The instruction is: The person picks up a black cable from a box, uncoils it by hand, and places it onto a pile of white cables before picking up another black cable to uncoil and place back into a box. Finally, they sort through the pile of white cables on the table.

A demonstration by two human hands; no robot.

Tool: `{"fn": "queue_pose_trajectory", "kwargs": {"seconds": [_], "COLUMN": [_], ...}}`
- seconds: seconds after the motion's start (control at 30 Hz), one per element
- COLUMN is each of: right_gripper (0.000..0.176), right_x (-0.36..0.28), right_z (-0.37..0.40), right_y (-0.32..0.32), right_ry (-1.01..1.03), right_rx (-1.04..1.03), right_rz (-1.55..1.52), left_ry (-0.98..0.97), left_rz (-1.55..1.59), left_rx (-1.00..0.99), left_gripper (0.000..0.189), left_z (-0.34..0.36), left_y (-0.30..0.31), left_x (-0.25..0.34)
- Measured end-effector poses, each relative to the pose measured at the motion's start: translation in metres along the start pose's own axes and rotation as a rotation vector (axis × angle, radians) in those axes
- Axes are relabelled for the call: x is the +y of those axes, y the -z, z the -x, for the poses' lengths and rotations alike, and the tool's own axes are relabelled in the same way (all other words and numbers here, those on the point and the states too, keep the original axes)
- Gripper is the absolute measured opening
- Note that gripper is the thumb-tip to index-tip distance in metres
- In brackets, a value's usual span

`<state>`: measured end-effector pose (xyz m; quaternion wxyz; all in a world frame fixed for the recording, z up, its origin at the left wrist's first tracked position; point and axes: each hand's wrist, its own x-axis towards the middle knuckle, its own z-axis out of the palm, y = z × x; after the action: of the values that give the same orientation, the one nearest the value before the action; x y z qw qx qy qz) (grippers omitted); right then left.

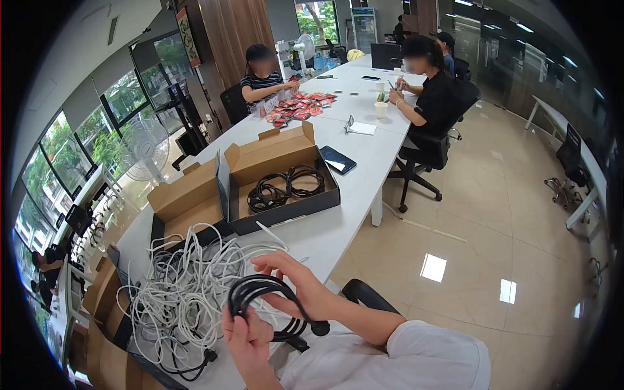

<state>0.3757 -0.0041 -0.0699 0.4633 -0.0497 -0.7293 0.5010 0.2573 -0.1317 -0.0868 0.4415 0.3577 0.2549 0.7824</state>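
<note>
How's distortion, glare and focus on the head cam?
Head view: heavy fisheye, black corners, table edge bows; bright ceiling-light reflections on the floor; seated people partly blurred; cable in the left hand sharp, evenly lit.

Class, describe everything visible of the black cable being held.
The black cable is thin and rubbery-looking, wound into several loose loops. The left hand grips the bundle from below; the right hand holds its upper loops. A black plug end sticks out rightward. It is held beside tangled white cables.
</note>
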Motion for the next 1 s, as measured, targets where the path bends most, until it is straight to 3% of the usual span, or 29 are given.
{"fn": "queue_pose_trajectory", "kwargs": {"seconds": [0.03,0.13,0.17,0.3,0.4,0.5,0.6,0.73,0.83,0.93,1.0], "right_gripper": [0.051,0.048,0.052,0.062,0.062,0.058,0.054,0.041,0.044,0.045,0.045], "right_x": [0.0,0.006,0.009,0.009,0.02,0.026,0.025,0.023,0.008,0.01,0.006], "right_z": [0.0,0.001,-0.001,0.002,0.003,0.003,-0.003,-0.004,-0.003,-0.001,-0.001], "right_y": [0.002,0.007,0.01,-0.002,0.0,0.001,0.017,0.025,0.021,0.026,0.019], "right_ry": [-0.021,-0.203,-0.178,-0.247,-0.386,-0.324,-0.284,-0.248,-0.289,-0.399,-0.334], "right_rx": [-0.04,-0.261,-0.368,-0.395,-0.533,-0.536,-0.589,-0.459,-0.319,-0.344,-0.295], "right_rz": [-0.056,-0.733,-0.731,-0.636,-0.692,-0.775,-0.57,-0.172,-0.134,-0.289,-0.47], "left_ry": [-0.03,-0.1,-0.138,-0.163,-0.16,-0.172,-0.186,-0.211,-0.216,-0.225,-0.217], "left_rz": [0.01,0.132,0.131,0.143,0.104,0.059,0.116,-0.02,-0.1,-0.183,-0.292], "left_rx": [-0.008,-0.009,-0.011,0.038,0.022,-0.041,0.04,0.136,0.232,0.235,0.279], "left_gripper": [0.031,0.03,0.03,0.03,0.029,0.028,0.028,0.027,0.023,0.021,0.021], "left_z": [-0.002,-0.003,-0.002,0.001,0.001,-0.001,-0.001,-0.005,-0.01,-0.013,-0.016], "left_y": [0.0,0.016,0.018,0.024,0.016,0.014,0.02,0.023,0.026,0.03,0.025], "left_x": [0.004,0.01,0.013,0.016,0.013,0.014,0.017,0.017,0.008,0.003,0.0]}}
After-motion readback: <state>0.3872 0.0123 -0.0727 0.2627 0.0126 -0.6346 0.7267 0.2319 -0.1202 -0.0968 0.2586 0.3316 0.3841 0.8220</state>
